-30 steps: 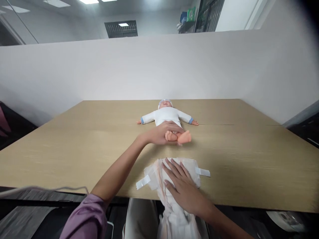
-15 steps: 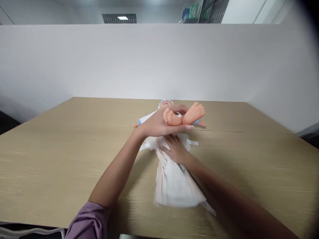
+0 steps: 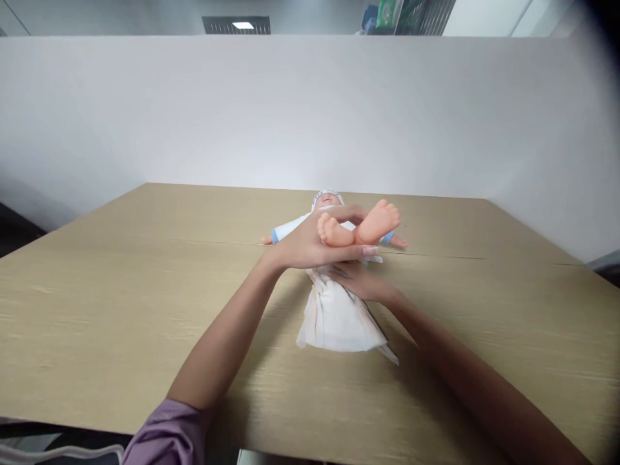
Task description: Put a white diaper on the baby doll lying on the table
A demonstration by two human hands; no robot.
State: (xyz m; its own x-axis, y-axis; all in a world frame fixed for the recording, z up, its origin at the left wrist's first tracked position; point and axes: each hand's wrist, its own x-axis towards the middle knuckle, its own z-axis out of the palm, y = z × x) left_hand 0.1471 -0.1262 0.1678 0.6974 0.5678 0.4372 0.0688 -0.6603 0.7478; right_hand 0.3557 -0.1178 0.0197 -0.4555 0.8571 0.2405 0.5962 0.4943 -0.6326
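Note:
A baby doll [image 3: 378,221] lies on its back with its head toward the far wall, in a white top with blue cuffs and a printed cap. My left hand [image 3: 310,242] is wrapped round its lower legs and keeps both feet raised. Under the legs, a white diaper [image 3: 339,323] is spread out, its wide front end toward me. My right hand [image 3: 361,279] rests on the diaper's upper part beneath the doll's legs. Its fingertips are partly hidden and blurred, but the visible fingers look stretched out flat.
The wide tan table [image 3: 121,310] carries the doll and diaper, with a seam running across it. A pale partition wall [image 3: 242,110] rises behind the table's far edge. At the lower left is a light curved frame [image 3: 62,452] below the near edge.
My right hand has pushed the diaper away from me, farther under the doll. The left hand still holds the legs up. The view has shifted slightly.

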